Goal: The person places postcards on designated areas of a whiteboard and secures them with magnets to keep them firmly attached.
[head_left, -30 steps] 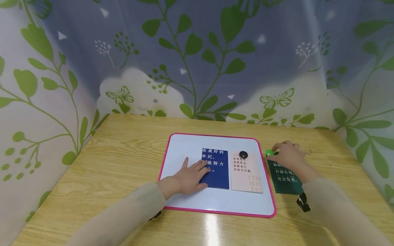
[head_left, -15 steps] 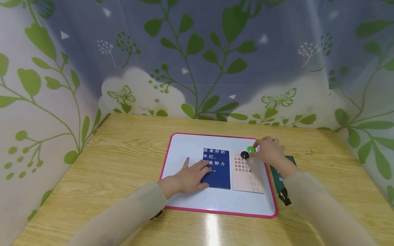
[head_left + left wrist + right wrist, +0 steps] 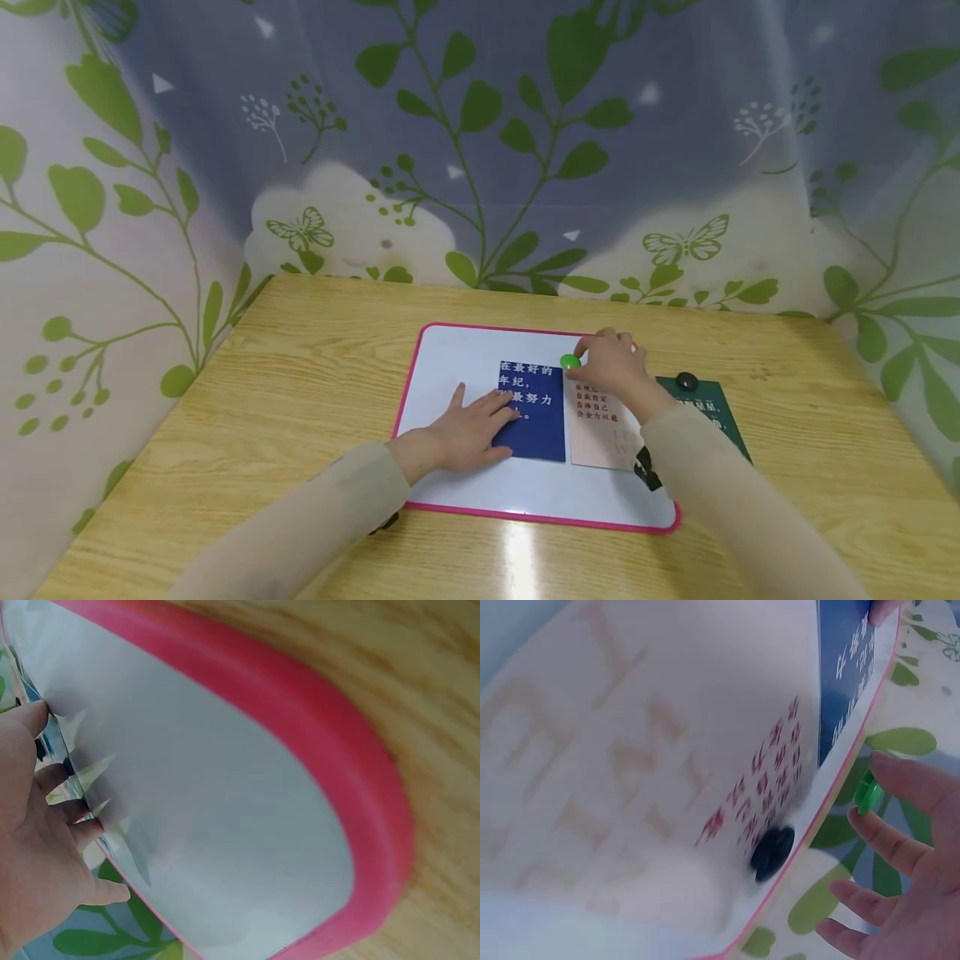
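My left hand (image 3: 461, 435) lies with fingers spread, resting on the pink-rimmed whiteboard (image 3: 457, 354) and the left part of a dark blue card (image 3: 536, 437) printed with white characters. Between thumb and forefinger, my right hand (image 3: 617, 367) pinches a round green magnet (image 3: 570, 362) above the gap between the blue card's top right corner and a pale pink card (image 3: 592, 440). The right wrist view shows the green magnet (image 3: 868, 793) held off the surface. A black magnet (image 3: 772, 853) sits on the pink card's upper part; in the head view the right hand hides it.
On the table (image 3: 322, 358), right of the whiteboard, lies a dark green card (image 3: 723, 412) with a second black magnet (image 3: 686, 381) at its top; the right forearm covers part of this card. A leaf-patterned cloth wall (image 3: 480, 200) closes off the back and sides.
My right hand has carried the green magnet leftward from the green card, over the pink card, toward the blue card's top right corner. The left hand has stayed in place.
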### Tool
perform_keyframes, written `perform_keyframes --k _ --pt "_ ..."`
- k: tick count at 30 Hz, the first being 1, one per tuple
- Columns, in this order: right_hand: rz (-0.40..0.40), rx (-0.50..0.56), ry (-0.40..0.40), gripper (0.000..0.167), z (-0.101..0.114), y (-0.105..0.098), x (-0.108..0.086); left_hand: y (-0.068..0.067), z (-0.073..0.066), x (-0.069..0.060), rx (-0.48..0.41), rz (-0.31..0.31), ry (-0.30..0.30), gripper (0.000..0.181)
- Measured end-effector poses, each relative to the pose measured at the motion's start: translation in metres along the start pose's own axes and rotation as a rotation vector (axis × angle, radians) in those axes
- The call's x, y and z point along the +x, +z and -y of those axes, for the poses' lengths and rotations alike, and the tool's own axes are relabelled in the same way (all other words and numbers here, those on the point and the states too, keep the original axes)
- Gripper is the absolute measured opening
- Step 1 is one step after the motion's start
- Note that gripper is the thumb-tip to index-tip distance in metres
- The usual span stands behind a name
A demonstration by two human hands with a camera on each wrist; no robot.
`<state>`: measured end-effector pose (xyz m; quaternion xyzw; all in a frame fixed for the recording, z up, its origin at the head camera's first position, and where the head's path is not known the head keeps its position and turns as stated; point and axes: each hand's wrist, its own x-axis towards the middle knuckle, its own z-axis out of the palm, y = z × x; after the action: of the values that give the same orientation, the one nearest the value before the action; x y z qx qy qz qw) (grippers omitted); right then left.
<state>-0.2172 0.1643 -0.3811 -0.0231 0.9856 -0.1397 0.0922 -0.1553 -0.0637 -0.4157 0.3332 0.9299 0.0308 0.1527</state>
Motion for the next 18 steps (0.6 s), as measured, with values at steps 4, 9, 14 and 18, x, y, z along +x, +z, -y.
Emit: perform_keyframes --k 4,9,14,18 --pt "0.009 0.005 -0.013 0.035 0.009 0.007 0.005 0.0 0.0 -0.001 0.003 0.003 -0.001 0.056" --pt "0.011 -0.015 -0.038 0.037 0.017 0.013 0.006 0.0 0.001 -0.001 0.019 0.002 0.017 0.058" --pt "0.01 -0.009 -0.059 0.035 0.023 0.016 0.006 0.0 0.002 -0.003 0.044 0.021 0.021 0.063" --pt "0.01 -0.009 -0.065 0.035 0.026 0.018 0.007 -0.001 0.001 -0.004 0.048 0.033 0.017 0.063"
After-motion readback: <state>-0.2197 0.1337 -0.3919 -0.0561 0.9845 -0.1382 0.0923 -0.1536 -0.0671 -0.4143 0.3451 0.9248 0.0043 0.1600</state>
